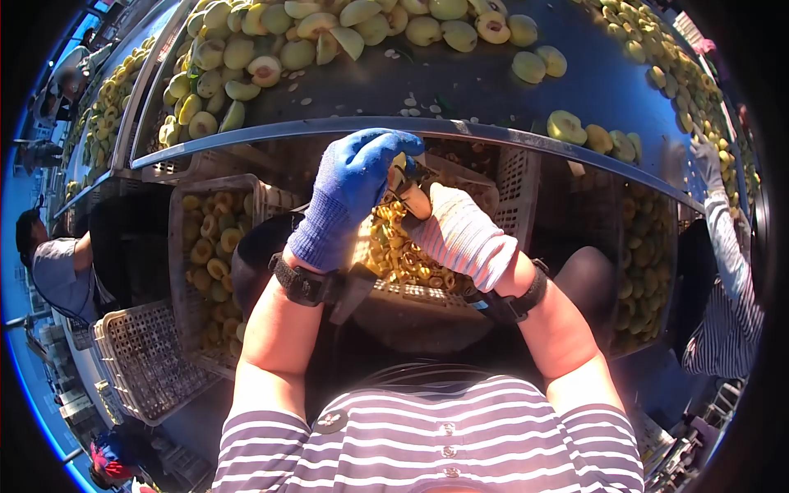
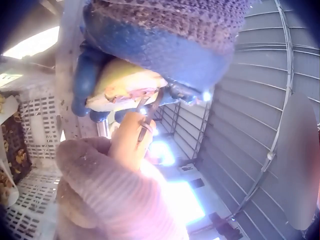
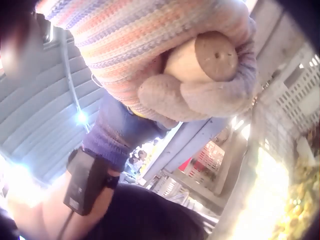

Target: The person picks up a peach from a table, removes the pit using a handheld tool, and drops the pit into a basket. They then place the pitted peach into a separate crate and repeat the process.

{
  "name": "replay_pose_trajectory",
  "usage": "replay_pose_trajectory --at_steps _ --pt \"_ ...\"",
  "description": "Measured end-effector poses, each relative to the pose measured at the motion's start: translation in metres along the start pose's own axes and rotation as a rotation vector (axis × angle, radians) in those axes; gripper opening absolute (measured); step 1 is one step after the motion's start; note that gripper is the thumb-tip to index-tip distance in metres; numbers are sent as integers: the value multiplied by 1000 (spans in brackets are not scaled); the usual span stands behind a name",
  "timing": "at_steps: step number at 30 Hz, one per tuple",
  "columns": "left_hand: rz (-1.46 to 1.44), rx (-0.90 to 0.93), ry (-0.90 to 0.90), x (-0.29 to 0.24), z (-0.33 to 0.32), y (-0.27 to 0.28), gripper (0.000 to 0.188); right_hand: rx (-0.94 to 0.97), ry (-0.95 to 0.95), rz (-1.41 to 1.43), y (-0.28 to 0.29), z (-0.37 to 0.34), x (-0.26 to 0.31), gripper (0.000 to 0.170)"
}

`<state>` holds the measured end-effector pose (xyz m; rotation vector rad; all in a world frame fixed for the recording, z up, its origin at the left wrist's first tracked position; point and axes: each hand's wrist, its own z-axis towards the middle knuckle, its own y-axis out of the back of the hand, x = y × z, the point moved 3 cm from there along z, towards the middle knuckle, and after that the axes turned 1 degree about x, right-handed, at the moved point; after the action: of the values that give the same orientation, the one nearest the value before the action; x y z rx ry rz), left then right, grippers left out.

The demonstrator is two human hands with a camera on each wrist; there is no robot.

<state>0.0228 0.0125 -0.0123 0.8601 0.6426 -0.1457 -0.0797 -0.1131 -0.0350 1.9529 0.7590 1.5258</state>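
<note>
Left hand (image 1: 353, 181), blue glove: fingers curled round a yellow-green stone-fruit half (image 2: 130, 92), cut face exposed. Right hand (image 1: 467, 234), striped knit glove: fingers wrapped round the handle of a wooden-handled tool (image 2: 130, 144); its metal end is at the cut face, contact not distinguishable. Fruit half is held just off the near edge of the metal-topped bench (image 1: 485, 86), above a crate (image 1: 423, 296) of yellow scraps (image 1: 403, 256). On bench: fruit heap (image 1: 296, 54) reaching toward near left corner; small fruit cluster (image 1: 567, 127) by near edge, right of centre.
</note>
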Motion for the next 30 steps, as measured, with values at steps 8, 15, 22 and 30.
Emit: replay_pose_trajectory --at_steps 8,15,22,30 --pt "-201 -91 299 -1 -2 -3 20 -69 -63 -28 -11 3 -7 25" --pt "-272 -74 532 7 -8 -9 30 144 -94 168 -14 6 -5 18" --pt "-768 -12 819 0 -9 -2 34 43 -7 11 -5 5 4 20" --pt "-808 -176 493 -6 -1 -6 37 328 -326 528 11 -8 34 20"
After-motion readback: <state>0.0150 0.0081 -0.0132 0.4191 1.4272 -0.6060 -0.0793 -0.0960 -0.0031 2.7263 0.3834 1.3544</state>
